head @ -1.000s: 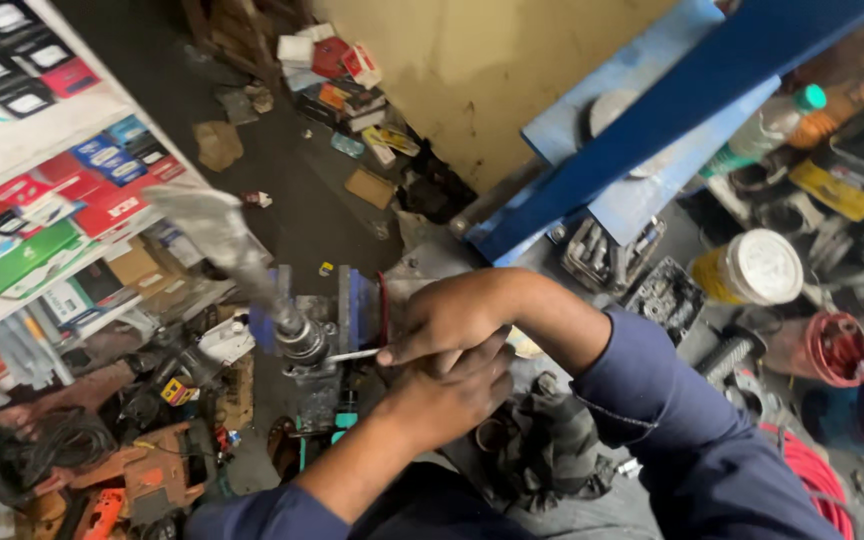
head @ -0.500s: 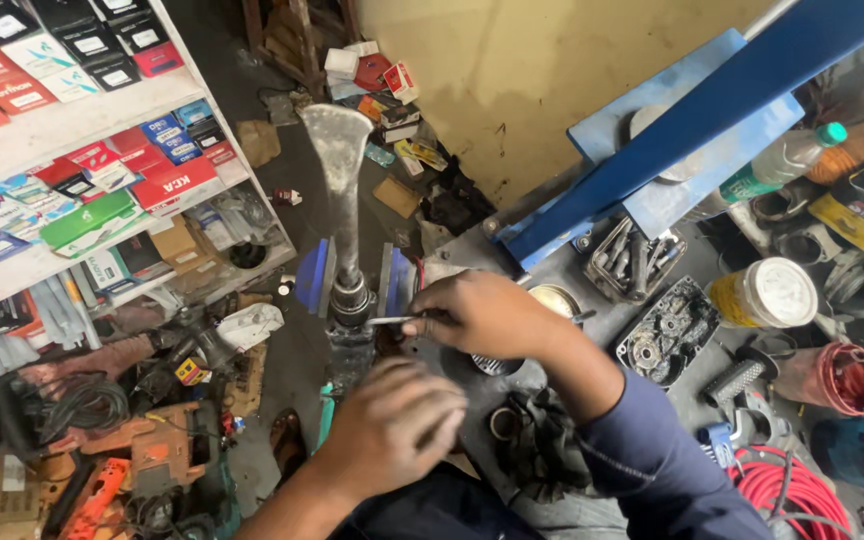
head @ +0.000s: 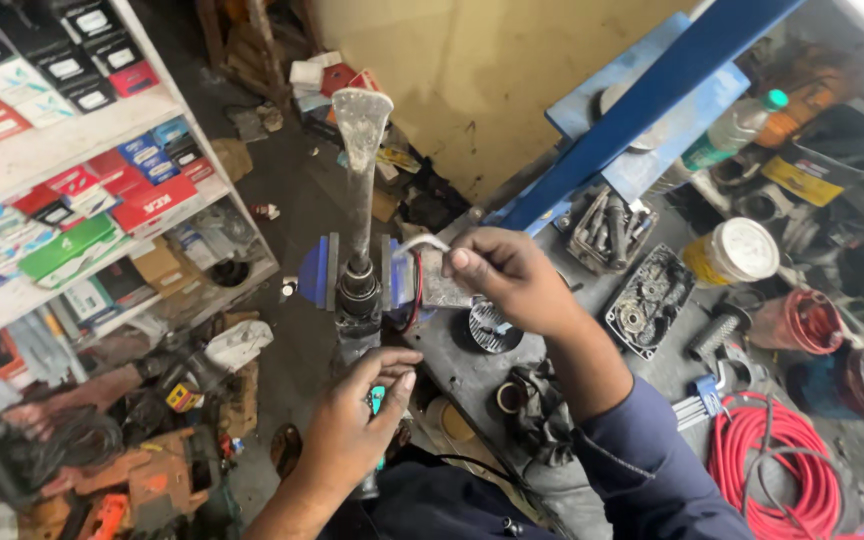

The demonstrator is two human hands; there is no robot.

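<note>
A chisel-bitted power tool [head: 360, 270] is clamped upright in a blue vise [head: 324, 272] at the workbench's [head: 472, 370] left edge. Its body is gripped by the left hand [head: 352, 425], while a white wire [head: 414, 243] is pinched in the right hand [head: 507, 275]. The tool is best steadied firmly and the wire guided gently.

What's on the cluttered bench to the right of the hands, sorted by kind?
Red hose coil: 1
Plastic bottle with green cap: 1
White-lidded jar: 1
Dark metal gear housing: 1
Tray of bolts: 1
Total: 5
</note>
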